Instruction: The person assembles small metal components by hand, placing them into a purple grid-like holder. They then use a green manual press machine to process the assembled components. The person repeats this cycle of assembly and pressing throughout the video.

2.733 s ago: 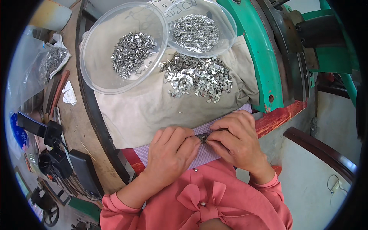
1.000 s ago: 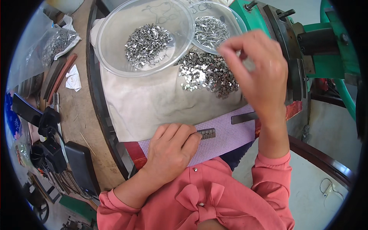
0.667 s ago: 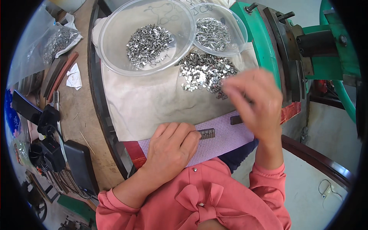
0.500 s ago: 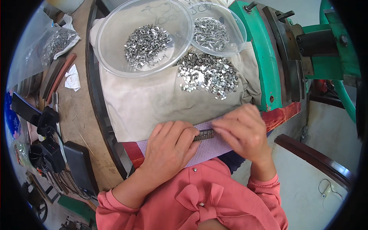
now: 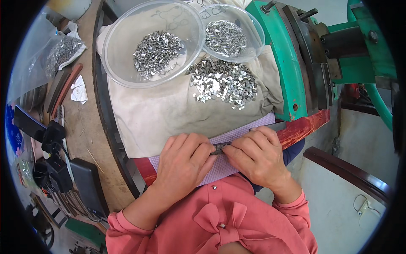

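My left hand (image 5: pixel 184 163) is closed on the left end of a short dark metal strip (image 5: pixel 219 148) with a row of small notched sections. My right hand (image 5: pixel 258 156) pinches at the strip's right end, thumb and fingertips pressed against it; any small piece under them is hidden. Beneath both hands lies a purple checked cloth (image 5: pixel 223 170). Beyond them, a heap of small shiny flat metal pieces (image 5: pixel 224 84) rests on beige fabric (image 5: pixel 148 114). Behind the heap, one clear plastic tub (image 5: pixel 111 63) holds short metal bits, and a smaller clear tub (image 5: pixel 259 34) holds thin metal pins.
A green machine frame (image 5: pixel 292 84) stands at right, above a worn red board edge (image 5: pixel 306 127). On the wooden bench (image 5: pixel 95 139) at left are a black device (image 5: pixel 86 184), a crumpled white tissue (image 5: pixel 79 89) and a plastic bag of metal bits (image 5: pixel 63 48).
My right hand has come down and left from above the cloth onto the strip's right end. My left hand keeps its hold. The whole view has shifted slightly.
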Available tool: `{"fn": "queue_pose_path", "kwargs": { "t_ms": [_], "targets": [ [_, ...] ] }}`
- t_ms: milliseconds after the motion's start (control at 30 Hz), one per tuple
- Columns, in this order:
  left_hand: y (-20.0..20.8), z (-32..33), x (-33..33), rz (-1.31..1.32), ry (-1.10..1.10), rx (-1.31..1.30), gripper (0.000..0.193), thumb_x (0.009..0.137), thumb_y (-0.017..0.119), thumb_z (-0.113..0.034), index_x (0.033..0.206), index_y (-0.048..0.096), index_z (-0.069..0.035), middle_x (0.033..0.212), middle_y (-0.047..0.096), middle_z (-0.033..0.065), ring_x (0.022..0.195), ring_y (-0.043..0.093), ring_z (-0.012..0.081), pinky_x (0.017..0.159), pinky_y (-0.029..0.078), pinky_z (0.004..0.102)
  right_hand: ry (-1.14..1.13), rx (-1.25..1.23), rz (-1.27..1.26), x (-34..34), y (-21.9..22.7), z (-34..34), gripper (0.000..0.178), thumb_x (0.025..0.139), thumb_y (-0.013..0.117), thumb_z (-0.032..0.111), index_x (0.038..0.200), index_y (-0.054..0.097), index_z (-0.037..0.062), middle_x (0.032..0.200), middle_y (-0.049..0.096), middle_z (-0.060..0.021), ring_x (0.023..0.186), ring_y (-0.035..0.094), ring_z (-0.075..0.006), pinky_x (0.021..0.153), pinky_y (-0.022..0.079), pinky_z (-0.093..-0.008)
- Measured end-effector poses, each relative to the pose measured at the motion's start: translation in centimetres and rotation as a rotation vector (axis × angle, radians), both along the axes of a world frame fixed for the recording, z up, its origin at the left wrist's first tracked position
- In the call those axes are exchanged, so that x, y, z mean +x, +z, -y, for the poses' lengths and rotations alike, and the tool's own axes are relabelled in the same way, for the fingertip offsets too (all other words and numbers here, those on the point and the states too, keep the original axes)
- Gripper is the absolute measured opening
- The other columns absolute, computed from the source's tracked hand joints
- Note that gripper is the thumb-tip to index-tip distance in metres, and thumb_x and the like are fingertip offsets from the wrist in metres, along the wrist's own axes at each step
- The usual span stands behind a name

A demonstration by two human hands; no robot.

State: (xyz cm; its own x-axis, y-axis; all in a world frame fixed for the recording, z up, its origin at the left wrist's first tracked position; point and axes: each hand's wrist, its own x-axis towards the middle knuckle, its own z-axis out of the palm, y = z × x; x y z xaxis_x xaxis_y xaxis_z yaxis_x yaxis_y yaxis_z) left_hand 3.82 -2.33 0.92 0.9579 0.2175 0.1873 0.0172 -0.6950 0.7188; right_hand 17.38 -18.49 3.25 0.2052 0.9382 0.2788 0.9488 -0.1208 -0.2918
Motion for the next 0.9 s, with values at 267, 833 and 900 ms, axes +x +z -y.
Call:
{"fn": "queue_pose_path", "kwargs": {
  "t_ms": [267, 833, 900],
  "targets": [
    [0.0, 0.3, -0.1, 0.001, 0.012, 0.03, 0.027, 0.071, 0.081, -0.01, 0.093, 0.065, -0.008, 0.094, 0.064, 0.0051, 0.082, 0.058, 0.0261, 0.072, 0.041, 0.0388, -0.127, 0.096, -0.096, 0.4, -0.6, 1.7, 0.025, 0.069, 0.081, 0.01, 0.093, 0.074, 0.0109, 0.086, 0.064, 0.0011, 0.08, 0.059, -0.0199, 0.083, 0.044, -0.0372],
    [0.5, -0.8, -0.8, -0.004, 0.021, 0.018, 0.029, 0.07, 0.082, -0.009, 0.094, 0.067, -0.008, 0.094, 0.063, 0.0063, 0.082, 0.059, 0.027, 0.071, 0.044, 0.0382, -0.127, 0.077, -0.139, -0.3, -1.2, 1.4, 0.022, 0.069, 0.08, 0.008, 0.09, 0.074, 0.0107, 0.086, 0.066, 0.0008, 0.08, 0.061, -0.0195, 0.088, 0.047, -0.0395],
    [0.5, -0.9, -0.8, -0.018, 0.005, 0.031, 0.028, 0.07, 0.082, -0.01, 0.094, 0.068, -0.008, 0.093, 0.063, 0.0058, 0.082, 0.059, 0.0267, 0.071, 0.044, 0.0382, -0.111, 0.069, -0.116, -0.2, -1.1, 1.2, 0.021, 0.069, 0.08, 0.009, 0.09, 0.073, 0.0111, 0.086, 0.067, 0.0011, 0.08, 0.061, -0.019, 0.089, 0.047, -0.0398]
  ]
}}
